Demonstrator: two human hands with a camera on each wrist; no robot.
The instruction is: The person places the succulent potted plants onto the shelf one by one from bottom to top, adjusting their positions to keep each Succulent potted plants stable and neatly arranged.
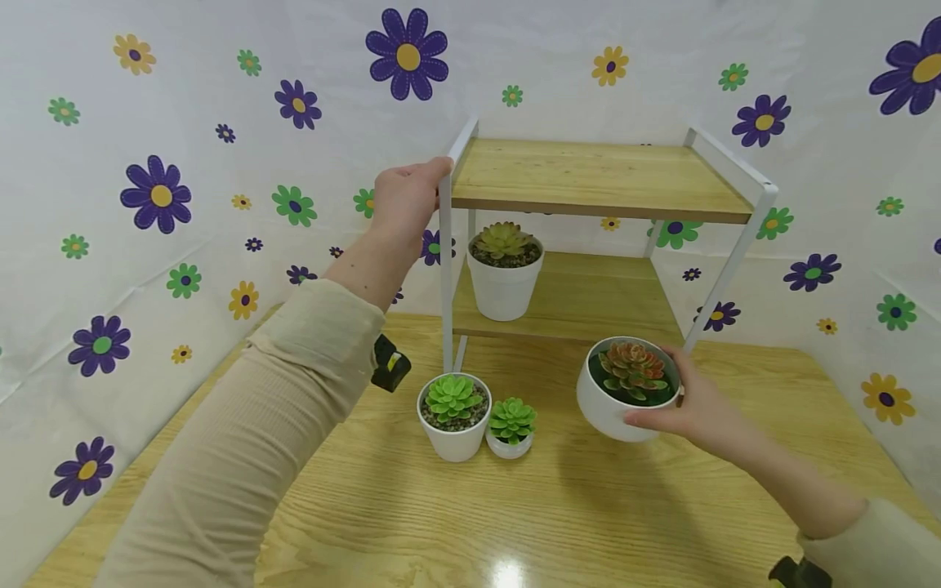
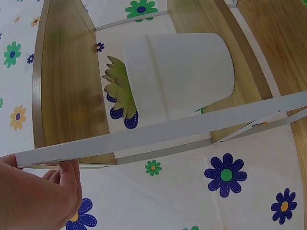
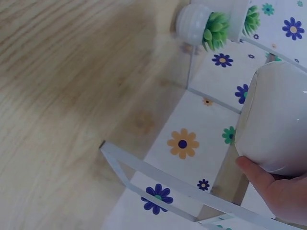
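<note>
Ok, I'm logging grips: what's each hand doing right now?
Left hand: closed, gripping the shelf post.
Right hand: closed, holding the pot with the reddish succulent.

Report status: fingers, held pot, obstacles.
Left fingers gripping white metal rack post. Right fingers holding round white pot with reddish succulent above wooden table. Possible obstacle: tapered white pot with yellow-green succulent on lower wooden shelf's left side.

Tabletop point(image 1: 353, 506): brightly lit, apparently from overhead, with white glare at the near edge
Held pot point(image 1: 610, 420): soft-edged shadow on the wood below
Flowered cloth point(image 1: 323, 41): evenly lit
Lower shelf point(image 2: 201, 19): bowed by the left wrist lens, dimmer
Wood grain: hazy, soft from the right wrist
</note>
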